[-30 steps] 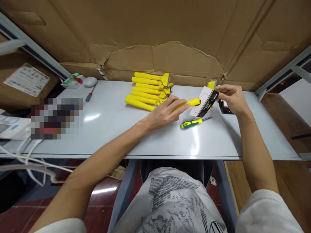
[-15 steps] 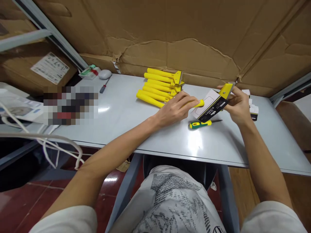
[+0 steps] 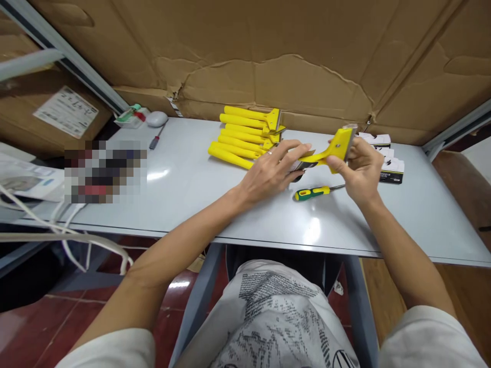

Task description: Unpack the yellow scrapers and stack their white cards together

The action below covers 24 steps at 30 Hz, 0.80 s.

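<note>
A yellow scraper [image 3: 334, 147] is held just above the grey table [image 3: 192, 179], between my two hands. My right hand [image 3: 357, 171] grips its wide blade end, thumb on the neck. My left hand [image 3: 273, 173] closes around the handle end, where a dark packaging card [image 3: 303, 165] shows under the fingers. A green-and-yellow screwdriver [image 3: 312, 193] lies on the table just below both hands.
A stack of several yellow scrapers [image 3: 245, 135] lies behind my left hand. Small black-and-white boxes [image 3: 385, 156] sit at the right rear. A red-handled screwdriver [image 3: 155, 139] and a white mouse [image 3: 156, 118] lie far left. A cardboard wall [image 3: 268, 56] backs the table.
My right hand has shifted from the card onto the scraper's blade end and lifted it. The card has slid down toward the handle under my left fingers. The view moved slightly.
</note>
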Tool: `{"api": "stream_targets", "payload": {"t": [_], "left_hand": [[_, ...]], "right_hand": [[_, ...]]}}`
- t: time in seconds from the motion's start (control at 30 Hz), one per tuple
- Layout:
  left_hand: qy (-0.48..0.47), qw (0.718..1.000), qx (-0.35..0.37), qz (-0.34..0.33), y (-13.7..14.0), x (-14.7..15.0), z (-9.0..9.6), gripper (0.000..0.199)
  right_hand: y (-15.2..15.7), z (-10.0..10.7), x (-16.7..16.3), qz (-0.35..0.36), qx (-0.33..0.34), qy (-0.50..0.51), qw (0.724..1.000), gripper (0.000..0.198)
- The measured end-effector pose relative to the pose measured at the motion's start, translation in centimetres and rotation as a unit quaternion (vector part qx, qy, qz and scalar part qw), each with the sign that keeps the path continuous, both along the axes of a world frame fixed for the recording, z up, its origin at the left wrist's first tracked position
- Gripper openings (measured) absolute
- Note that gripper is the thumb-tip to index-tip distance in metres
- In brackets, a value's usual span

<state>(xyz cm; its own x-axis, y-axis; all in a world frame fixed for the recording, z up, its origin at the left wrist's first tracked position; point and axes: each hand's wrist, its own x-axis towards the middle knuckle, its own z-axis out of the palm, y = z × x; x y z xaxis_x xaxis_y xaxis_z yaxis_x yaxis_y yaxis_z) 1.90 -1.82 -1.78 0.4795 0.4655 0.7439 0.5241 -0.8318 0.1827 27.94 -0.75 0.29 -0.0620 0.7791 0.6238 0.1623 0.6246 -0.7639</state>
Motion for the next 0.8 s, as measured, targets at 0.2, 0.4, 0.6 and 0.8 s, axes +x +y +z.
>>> {"api": "stream_targets", "payload": {"t": [0.2, 0.4, 0.6, 0.8], "left_hand": [[-0.031, 0.999, 0.04, 0.018, 2.2, -1.7, -0.4, 0.032], [-0.075, 0.994, 0.082, 0.024, 4.4, -2.7, -1.1, 0.043], [-0.061, 0.995, 0.078, 0.014, 3.3, -2.1, -0.7, 0.044], [0.008, 0.967, 0.251, -0.032, 0.4, 0.7, -0.2, 0.022]], "right_hand": [[2.9, 1.1, 3.5, -0.036, 0.067, 0.078, 0.994, 0.047], [5.5, 1.0, 6.2, -0.001, 0.111, 0.117, 0.987, 0.049], [6.5, 1.3, 8.8, -0.047, -0.076, 0.144, 0.985, 0.065], [7.1, 2.1, 12.0, -0.047, -0.321, 0.123, 0.938, 0.035]]}}
